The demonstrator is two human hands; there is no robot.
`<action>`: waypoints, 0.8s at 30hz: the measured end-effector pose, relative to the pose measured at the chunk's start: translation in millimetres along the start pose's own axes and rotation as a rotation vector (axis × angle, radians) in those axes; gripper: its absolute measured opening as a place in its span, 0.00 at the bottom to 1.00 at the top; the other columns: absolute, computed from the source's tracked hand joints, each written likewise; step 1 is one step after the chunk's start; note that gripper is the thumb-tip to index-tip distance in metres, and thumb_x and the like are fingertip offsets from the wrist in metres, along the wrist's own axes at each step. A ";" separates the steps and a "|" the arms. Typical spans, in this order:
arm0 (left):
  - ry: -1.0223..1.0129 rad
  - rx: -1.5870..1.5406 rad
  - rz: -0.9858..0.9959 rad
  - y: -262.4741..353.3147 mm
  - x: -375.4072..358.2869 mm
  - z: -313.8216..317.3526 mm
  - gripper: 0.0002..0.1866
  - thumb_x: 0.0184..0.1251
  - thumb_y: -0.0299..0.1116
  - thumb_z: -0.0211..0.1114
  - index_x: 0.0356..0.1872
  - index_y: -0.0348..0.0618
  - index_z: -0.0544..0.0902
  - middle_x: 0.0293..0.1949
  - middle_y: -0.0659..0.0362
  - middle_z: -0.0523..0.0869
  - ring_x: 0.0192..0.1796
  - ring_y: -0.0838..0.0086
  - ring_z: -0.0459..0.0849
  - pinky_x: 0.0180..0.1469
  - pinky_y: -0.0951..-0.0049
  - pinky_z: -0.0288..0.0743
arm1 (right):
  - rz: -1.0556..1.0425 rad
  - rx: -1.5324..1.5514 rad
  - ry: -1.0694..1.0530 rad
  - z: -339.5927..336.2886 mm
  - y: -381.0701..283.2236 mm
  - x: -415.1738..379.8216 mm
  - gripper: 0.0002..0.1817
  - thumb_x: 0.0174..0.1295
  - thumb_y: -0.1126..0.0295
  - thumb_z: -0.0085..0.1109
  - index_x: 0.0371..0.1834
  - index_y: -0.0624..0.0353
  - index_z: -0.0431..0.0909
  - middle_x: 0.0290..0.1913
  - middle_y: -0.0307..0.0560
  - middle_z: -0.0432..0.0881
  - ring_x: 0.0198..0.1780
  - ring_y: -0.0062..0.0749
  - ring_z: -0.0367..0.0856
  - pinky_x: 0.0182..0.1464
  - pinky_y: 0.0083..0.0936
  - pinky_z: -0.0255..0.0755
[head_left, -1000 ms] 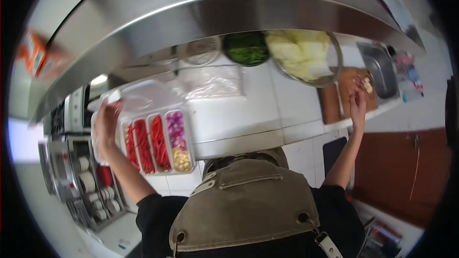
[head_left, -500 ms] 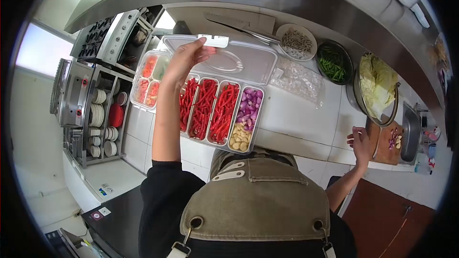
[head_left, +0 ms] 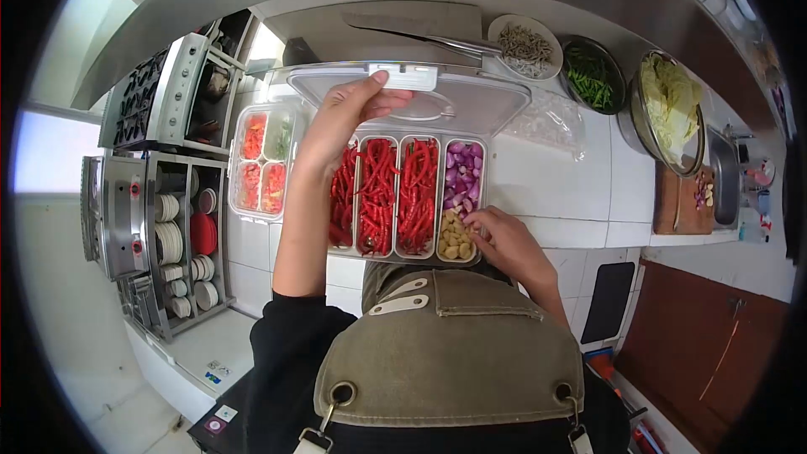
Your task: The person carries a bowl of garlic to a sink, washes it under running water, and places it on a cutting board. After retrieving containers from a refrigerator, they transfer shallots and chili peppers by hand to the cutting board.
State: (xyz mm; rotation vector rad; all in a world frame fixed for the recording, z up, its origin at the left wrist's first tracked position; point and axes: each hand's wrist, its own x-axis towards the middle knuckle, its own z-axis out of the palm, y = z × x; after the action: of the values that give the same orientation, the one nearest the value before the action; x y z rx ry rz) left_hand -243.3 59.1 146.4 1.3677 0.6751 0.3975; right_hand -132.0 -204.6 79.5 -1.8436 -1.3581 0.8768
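Observation:
My left hand [head_left: 353,113] pinches the white clip [head_left: 403,77] on the front edge of a clear lid [head_left: 483,105], which is raised and tilted back. Below it stands a clear container with several compartments. Long red chillies [head_left: 377,193] fill the left ones. The right one holds peeled purple shallots [head_left: 462,175] and, nearer me, peeled garlic cloves [head_left: 455,237]. My right hand [head_left: 513,244] is at this container's right edge, its curled fingertips over the garlic end. What lies between those fingers is hidden.
A second clear box [head_left: 267,160] with chopped red pieces stands left. Behind lie a long knife [head_left: 403,32], a plate of small dried fish [head_left: 525,49], green chillies [head_left: 588,76] and a cabbage bowl [head_left: 670,113]. At right are a cutting board [head_left: 677,202] and sink [head_left: 725,176].
My right hand has come left from beside the cutting board to the container's garlic end. The lid, still in my left hand, stands more steeply. The view has shifted.

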 end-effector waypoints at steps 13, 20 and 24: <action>-0.127 -0.042 0.023 0.1 -24.9 -3.9 0.20 0.67 0.41 0.54 0.38 0.29 0.81 0.39 0.47 0.84 0.41 0.71 0.83 0.53 0.73 0.70 | 0.177 -0.036 0.270 31.0 -16.2 13.4 0.10 0.58 0.72 0.54 0.42 0.62 0.74 0.31 0.51 0.77 0.29 0.40 0.76 0.33 0.29 0.70; -0.143 -0.131 -0.033 -11.3 -50.9 -7.0 0.18 0.65 0.39 0.55 0.33 0.29 0.82 0.36 0.46 0.85 0.41 0.70 0.84 0.54 0.72 0.71 | 0.255 0.390 0.507 11.6 -10.9 24.7 0.15 0.67 0.65 0.42 0.49 0.64 0.72 0.33 0.40 0.78 0.30 0.20 0.70 0.33 0.15 0.65; -0.168 -0.112 0.022 -31.1 -58.9 -13.0 0.16 0.65 0.34 0.55 0.30 0.26 0.82 0.36 0.48 0.85 0.40 0.73 0.83 0.51 0.78 0.71 | 0.325 0.740 0.604 -2.9 -3.3 26.6 0.23 0.68 0.58 0.35 0.46 0.67 0.74 0.33 0.44 0.79 0.30 0.21 0.71 0.32 0.17 0.66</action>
State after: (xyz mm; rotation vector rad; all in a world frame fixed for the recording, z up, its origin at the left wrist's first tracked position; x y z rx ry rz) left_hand -299.7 26.5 127.6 1.2865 0.4929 0.3290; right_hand -125.1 -178.6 80.5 -1.5437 -0.2935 0.7456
